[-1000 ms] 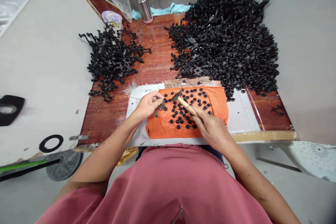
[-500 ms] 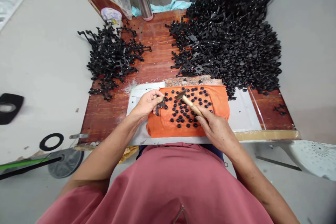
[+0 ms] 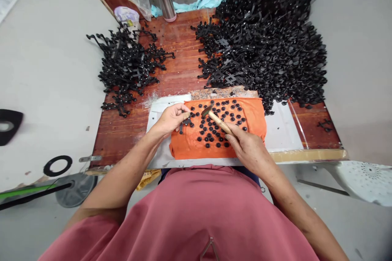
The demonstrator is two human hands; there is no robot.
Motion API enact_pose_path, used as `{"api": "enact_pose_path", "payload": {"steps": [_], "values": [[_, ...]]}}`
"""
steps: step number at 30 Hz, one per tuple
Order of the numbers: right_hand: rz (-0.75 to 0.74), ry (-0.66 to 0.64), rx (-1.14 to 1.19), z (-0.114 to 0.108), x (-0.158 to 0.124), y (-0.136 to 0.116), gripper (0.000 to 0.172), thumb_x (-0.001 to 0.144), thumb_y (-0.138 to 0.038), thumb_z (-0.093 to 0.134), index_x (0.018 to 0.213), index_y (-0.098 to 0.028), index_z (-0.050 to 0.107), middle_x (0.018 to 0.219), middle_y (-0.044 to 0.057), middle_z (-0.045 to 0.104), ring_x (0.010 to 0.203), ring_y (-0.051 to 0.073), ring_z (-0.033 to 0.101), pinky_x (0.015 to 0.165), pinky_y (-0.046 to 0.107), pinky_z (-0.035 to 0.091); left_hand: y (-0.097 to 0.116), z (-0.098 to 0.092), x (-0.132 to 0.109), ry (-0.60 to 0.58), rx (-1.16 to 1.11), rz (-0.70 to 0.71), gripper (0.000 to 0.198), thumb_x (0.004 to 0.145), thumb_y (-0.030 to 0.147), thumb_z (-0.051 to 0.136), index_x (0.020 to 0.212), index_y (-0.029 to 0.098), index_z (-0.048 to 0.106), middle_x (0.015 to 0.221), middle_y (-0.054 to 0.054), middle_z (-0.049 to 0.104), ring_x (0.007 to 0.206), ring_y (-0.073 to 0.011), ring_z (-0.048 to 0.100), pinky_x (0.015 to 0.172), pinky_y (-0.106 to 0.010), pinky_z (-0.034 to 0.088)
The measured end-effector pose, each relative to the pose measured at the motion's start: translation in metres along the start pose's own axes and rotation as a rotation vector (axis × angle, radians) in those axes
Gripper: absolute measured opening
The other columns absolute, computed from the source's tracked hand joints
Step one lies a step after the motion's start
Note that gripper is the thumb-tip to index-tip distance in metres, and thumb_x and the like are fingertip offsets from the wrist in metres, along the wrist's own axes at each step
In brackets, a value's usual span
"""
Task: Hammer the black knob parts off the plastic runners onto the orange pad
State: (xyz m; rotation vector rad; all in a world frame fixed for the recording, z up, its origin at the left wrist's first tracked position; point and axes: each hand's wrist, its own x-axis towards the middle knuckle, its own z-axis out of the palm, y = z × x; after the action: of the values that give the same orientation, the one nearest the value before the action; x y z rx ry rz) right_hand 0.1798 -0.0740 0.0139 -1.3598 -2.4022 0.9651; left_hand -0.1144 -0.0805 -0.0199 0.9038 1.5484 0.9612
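My right hand (image 3: 245, 142) is closed round the wooden handle of a hammer (image 3: 219, 121). The hammer's dark head is over the left part of an orange cloth (image 3: 183, 149). Many small round black pieces (image 3: 208, 145) lie scattered on this cloth. At the cloth's left edge, my left hand (image 3: 173, 118) pinches a small black jointed part (image 3: 186, 121) between thumb and fingers. Part of that piece is hidden by the fingers.
A large heap of black parts (image 3: 269, 40) covers the right back of the wooden table (image 3: 180, 57). A smaller heap of black jointed parts (image 3: 128, 65) lies at left. A steel flask (image 3: 167, 6) stands at the back. On the right is a white stool (image 3: 367, 181).
The hammer head has shifted slightly left and down toward the black part in my left hand. The whole view has drifted a little; both hands keep their grip.
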Motion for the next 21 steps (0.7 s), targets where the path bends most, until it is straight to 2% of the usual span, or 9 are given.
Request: {"api": "enact_pose_path", "payload": {"steps": [3, 6, 8, 12, 14, 18, 21], "values": [[-0.014, -0.017, -0.034, 0.001, 0.004, -0.004, 0.046, 0.108, -0.032, 0.047, 0.152, -0.026, 0.061, 0.105, 0.006, 0.083, 0.082, 0.024, 0.078, 0.070, 0.031, 0.053, -0.001, 0.000, 0.001, 0.005, 0.046, 0.015, 0.027, 0.078, 0.036, 0.080, 0.088, 0.018, 0.062, 0.058, 0.008, 0.055, 0.036, -0.0048, 0.038, 0.035, -0.019, 0.029], [-0.026, -0.020, -0.101, 0.002, 0.010, -0.007, 0.047, 0.108, -0.033, 0.048, 0.153, -0.027, 0.060, 0.100, 0.006, 0.083, 0.079, 0.024, 0.077, 0.068, 0.030, 0.050, -0.005, 0.000, 0.002, 0.022, 0.124, 0.097, 0.017, 0.081, 0.030, 0.074, 0.089, 0.018, 0.065, 0.066, 0.004, 0.060, 0.049, -0.0077, 0.049, 0.045, -0.019, 0.035], [-0.038, -0.013, -0.131, 0.003, 0.014, -0.008, 0.047, 0.109, -0.034, 0.048, 0.154, -0.028, 0.059, 0.097, 0.006, 0.083, 0.077, 0.024, 0.076, 0.066, 0.030, 0.049, -0.008, -0.002, 0.001, 0.049, 0.212, 0.149, 0.012, 0.084, 0.028, 0.070, 0.091, 0.019, 0.067, 0.067, 0.003, 0.059, 0.054, -0.0093, 0.051, 0.050, -0.019, 0.036], [-0.049, -0.010, -0.119, 0.003, 0.015, -0.008, 0.047, 0.109, -0.034, 0.048, 0.154, -0.029, 0.059, 0.098, 0.005, 0.083, 0.077, 0.024, 0.077, 0.066, 0.029, 0.049, -0.008, -0.004, -0.007, 0.109, 0.309, 0.208, 0.014, 0.090, 0.027, 0.065, 0.103, 0.022, 0.065, 0.068, 0.005, 0.056, 0.056, -0.0105, 0.053, 0.053, -0.021, 0.038], [-0.039, -0.007, -0.105, 0.002, 0.014, -0.007, 0.048, 0.108, -0.033, 0.048, 0.155, -0.029, 0.058, 0.100, 0.005, 0.083, 0.080, 0.024, 0.078, 0.066, 0.029, 0.050, -0.005, -0.003, -0.011, 0.134, 0.256, 0.201, 0.017, 0.094, 0.029, 0.062, 0.110, 0.024, 0.060, 0.069, 0.007, 0.054, 0.052, -0.0098, 0.052, 0.052, -0.021, 0.038], [-0.013, 0.006, -0.112, 0.001, 0.012, -0.004, 0.046, 0.108, -0.034, 0.048, 0.152, -0.027, 0.061, 0.095, 0.006, 0.083, 0.080, 0.025, 0.078, 0.066, 0.030, 0.051, -0.002, 0.001, -0.010, 0.164, 0.059, 0.212, 0.027, 0.096, 0.035, 0.063, 0.118, 0.026, 0.049, 0.064, 0.011, 0.046, 0.046, -0.0080, 0.043, 0.048, -0.019, 0.032], [-0.014, 0.021, -0.101, 0.000, 0.009, -0.001, 0.046, 0.107, -0.035, 0.048, 0.150, -0.027, 0.062, 0.093, 0.005, 0.082, 0.079, 0.025, 0.078, 0.066, 0.030, 0.052, 0.001, -0.001, -0.004, 0.090, -0.049, 0.172, 0.038, 0.093, 0.045, 0.069, 0.117, 0.025, 0.047, 0.064, 0.011, 0.052, 0.044, -0.0070, 0.039, 0.045, -0.018, 0.027]]}}
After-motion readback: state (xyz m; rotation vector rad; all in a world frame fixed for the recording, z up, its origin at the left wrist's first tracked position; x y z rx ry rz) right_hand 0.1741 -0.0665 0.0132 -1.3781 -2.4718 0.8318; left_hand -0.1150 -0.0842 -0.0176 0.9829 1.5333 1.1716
